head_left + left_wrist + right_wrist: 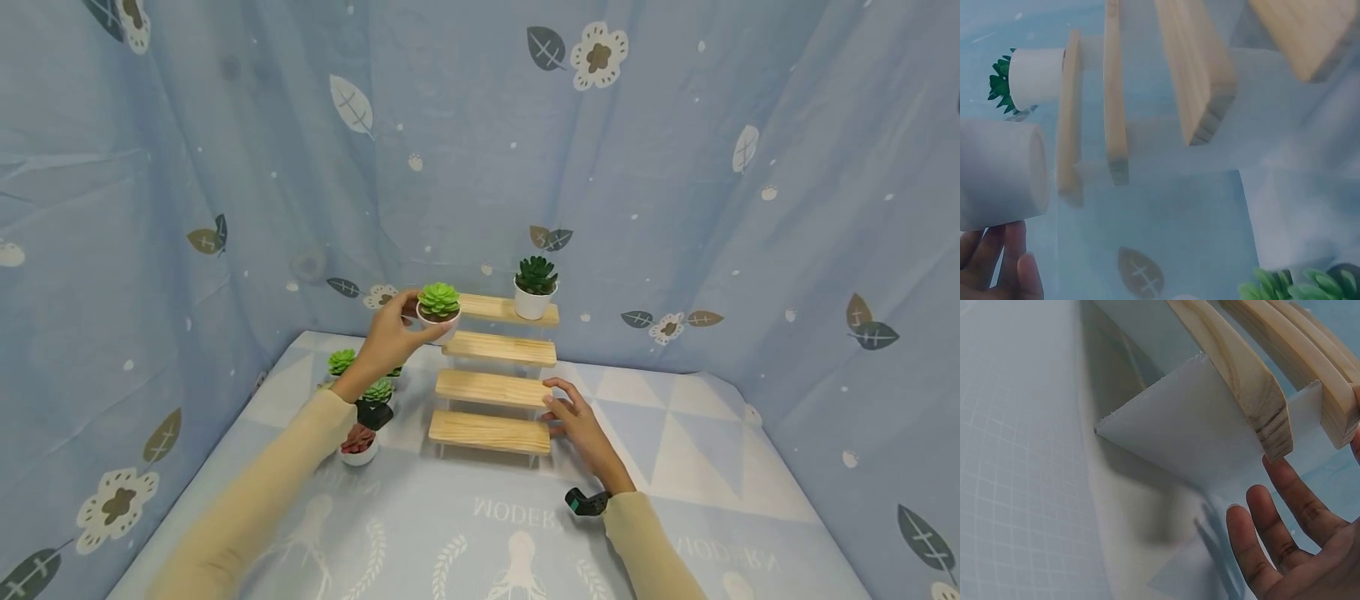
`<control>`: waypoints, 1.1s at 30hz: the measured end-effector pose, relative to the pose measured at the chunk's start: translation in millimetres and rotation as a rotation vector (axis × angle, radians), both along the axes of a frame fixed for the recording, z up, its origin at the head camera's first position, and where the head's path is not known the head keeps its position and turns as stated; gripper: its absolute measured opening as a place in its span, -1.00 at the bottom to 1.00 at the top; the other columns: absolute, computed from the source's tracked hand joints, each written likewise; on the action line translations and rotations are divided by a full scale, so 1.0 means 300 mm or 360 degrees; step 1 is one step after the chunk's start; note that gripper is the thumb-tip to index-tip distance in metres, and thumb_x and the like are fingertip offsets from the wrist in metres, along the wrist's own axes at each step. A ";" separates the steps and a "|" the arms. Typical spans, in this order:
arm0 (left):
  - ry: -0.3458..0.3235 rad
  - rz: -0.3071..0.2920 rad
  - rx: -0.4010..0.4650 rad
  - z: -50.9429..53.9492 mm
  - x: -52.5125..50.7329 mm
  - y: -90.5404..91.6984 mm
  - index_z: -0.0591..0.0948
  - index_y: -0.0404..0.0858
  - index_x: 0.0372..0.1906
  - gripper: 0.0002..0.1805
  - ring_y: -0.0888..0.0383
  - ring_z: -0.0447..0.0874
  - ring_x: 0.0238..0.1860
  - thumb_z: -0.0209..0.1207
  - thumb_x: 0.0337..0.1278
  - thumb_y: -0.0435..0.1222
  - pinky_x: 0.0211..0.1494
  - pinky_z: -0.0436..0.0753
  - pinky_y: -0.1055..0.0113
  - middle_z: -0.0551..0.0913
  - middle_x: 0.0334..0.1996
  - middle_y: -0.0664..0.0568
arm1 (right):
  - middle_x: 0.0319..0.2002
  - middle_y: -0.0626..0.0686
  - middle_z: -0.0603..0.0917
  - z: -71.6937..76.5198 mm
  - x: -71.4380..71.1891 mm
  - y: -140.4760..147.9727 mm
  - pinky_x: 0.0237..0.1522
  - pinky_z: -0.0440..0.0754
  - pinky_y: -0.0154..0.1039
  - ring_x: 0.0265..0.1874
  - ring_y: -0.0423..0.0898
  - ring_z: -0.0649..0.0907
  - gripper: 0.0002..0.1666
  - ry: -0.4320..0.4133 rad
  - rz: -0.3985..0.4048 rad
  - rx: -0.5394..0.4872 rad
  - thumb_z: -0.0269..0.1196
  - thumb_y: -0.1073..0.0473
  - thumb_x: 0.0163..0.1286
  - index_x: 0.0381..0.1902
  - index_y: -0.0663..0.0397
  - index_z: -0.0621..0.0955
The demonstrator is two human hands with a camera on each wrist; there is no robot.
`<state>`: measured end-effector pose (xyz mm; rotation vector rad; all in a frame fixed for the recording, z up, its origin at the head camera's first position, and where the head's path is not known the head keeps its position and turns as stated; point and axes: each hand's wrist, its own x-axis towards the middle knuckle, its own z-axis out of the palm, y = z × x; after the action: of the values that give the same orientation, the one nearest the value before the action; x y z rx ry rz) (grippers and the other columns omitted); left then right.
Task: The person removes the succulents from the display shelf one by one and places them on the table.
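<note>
My left hand [390, 337] grips a light-green succulent in a white pot [438, 312] at the left end of the top board of a wooden tiered stand [495, 387]. In the left wrist view, the pot [1000, 175] is tilted by the camera angle, with fingers along its side; whether it touches the board cannot be told. My right hand [577, 421] touches the right ends of the lower boards, its fingers [1297, 497] spread and slightly bent. A dark-green succulent in a white pot [534, 292] stands at the right end of the top board.
Left of the stand, partly behind my left arm, are several potted succulents, among them a reddish one [358, 443] and a green one [377, 392] in a dark pot. A patterned cloth [667, 467] covers the table. A blue curtain [465, 167] hangs behind.
</note>
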<state>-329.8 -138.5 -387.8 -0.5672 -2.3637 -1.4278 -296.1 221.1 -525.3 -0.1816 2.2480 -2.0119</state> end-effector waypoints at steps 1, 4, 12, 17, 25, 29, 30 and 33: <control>-0.0005 -0.0002 -0.0002 -0.001 0.007 -0.006 0.45 -0.21 0.40 -0.15 -0.02 0.52 0.03 0.46 0.12 0.13 0.15 0.51 0.00 0.57 0.02 -0.01 | 0.17 0.21 0.58 0.002 0.002 0.000 -0.01 0.68 0.01 0.15 0.27 0.57 -0.39 0.0000 0.0004 -0.0002 0.21 -0.20 0.55 0.46 -0.30 0.39; -0.0003 -0.0018 -0.0017 -0.003 0.027 -0.025 0.45 -0.23 0.40 -0.16 -0.09 0.54 0.05 0.47 0.13 0.09 0.17 0.51 -0.03 0.58 0.02 -0.04 | 0.19 0.21 0.58 0.006 0.007 -0.001 0.00 0.67 0.04 0.16 0.28 0.56 -0.39 -0.0004 0.0006 -0.0011 0.20 -0.18 0.56 0.48 -0.28 0.37; -0.0067 0.0048 -0.0125 -0.009 0.087 -0.072 0.42 -0.27 0.42 -0.09 -0.07 0.55 0.03 0.47 0.10 0.12 0.13 0.57 -0.07 0.58 0.02 -0.06 | 0.20 0.22 0.57 -0.002 0.003 0.002 -0.02 0.68 0.01 0.15 0.28 0.57 -0.37 0.0005 0.0007 0.0012 0.20 -0.23 0.54 0.47 -0.29 0.38; -0.0049 0.0081 -0.0179 -0.026 0.116 -0.112 0.41 -0.29 0.43 -0.12 -0.12 0.56 0.03 0.49 0.11 0.04 0.13 0.56 -0.05 0.59 0.03 -0.12 | 0.18 0.21 0.59 0.001 0.004 0.000 -0.04 0.68 -0.03 0.10 0.22 0.59 -0.40 0.0021 -0.0004 0.0015 0.22 -0.23 0.53 0.43 -0.33 0.41; -0.0091 0.0123 -0.0219 -0.035 0.162 -0.166 0.38 -0.32 0.44 -0.08 -0.14 0.55 0.06 0.49 0.11 0.05 0.16 0.55 -0.04 0.57 0.04 -0.14 | 0.14 0.19 0.61 0.009 0.003 -0.002 -0.05 0.67 -0.03 0.07 0.17 0.60 -0.41 0.0020 -0.0020 0.0015 0.23 -0.25 0.51 0.41 -0.36 0.42; -0.0105 0.0103 -0.0223 -0.041 0.193 -0.189 0.38 -0.31 0.44 -0.09 -0.12 0.55 0.10 0.50 0.11 0.04 0.21 0.53 -0.10 0.59 0.08 -0.14 | 0.14 0.19 0.61 0.005 0.004 -0.002 -0.06 0.68 -0.03 0.06 0.17 0.61 -0.42 0.0024 -0.0019 0.0008 0.23 -0.24 0.52 0.41 -0.36 0.43; -0.0110 0.0103 -0.0227 -0.042 0.200 -0.194 0.40 -0.30 0.43 -0.10 -0.11 0.55 0.11 0.50 0.11 0.04 0.21 0.54 -0.09 0.59 0.09 -0.13 | 0.14 0.19 0.62 0.005 0.006 -0.002 -0.06 0.68 -0.03 0.06 0.17 0.61 -0.42 0.0026 -0.0021 0.0007 0.23 -0.24 0.52 0.40 -0.36 0.43; -0.0109 0.0114 -0.0259 -0.047 0.218 -0.208 0.41 -0.29 0.42 -0.11 -0.15 0.57 0.14 0.51 0.09 0.05 0.23 0.55 -0.14 0.59 0.14 -0.15 | 0.15 0.19 0.61 0.003 0.008 -0.004 -0.06 0.68 -0.04 0.07 0.19 0.61 -0.42 0.0027 -0.0020 0.0011 0.23 -0.24 0.52 0.41 -0.36 0.42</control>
<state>-264.4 -200.8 -402.0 -0.4761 -2.5436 -1.2511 -293.9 219.9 -524.5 -0.1849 2.2717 -2.0162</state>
